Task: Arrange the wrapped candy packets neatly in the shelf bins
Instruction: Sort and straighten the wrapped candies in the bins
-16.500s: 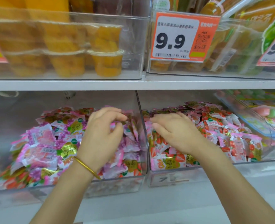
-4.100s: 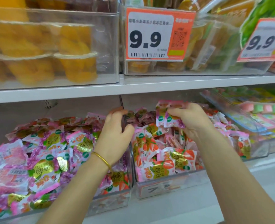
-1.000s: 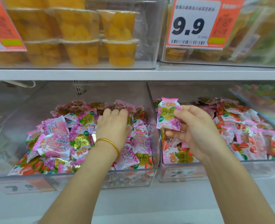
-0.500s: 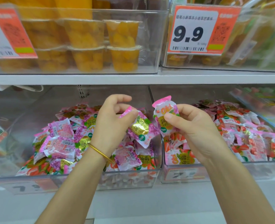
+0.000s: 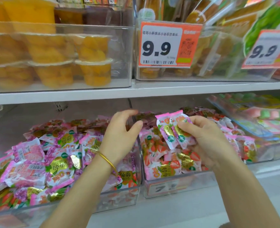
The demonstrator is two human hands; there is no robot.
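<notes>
Two clear shelf bins sit side by side on the lower shelf. The left bin (image 5: pixel 119 198) holds a heap of pink and purple wrapped candy packets (image 5: pixel 58 155). The right bin (image 5: pixel 177 186) holds pink packets with strawberry print (image 5: pixel 173 165). My right hand (image 5: pixel 206 140) hovers over the right bin and pinches two pink candy packets (image 5: pixel 172 129) side by side. My left hand (image 5: pixel 121 137), with a gold bangle on the wrist, is above the divider between the bins, fingers apart and holding nothing.
An upper shelf board (image 5: pixel 136 91) runs just above the bins. On it stand clear bins of yellow fruit cups (image 5: pixel 93 63) and bagged snacks behind an orange 9.9 price tag (image 5: pixel 167 45). Another bin with green and pink sweets (image 5: pixel 267 122) is at the right.
My left hand has let go of the packet it held half a second ago. My right hand went from one packet to two. The view has shifted to the right.
</notes>
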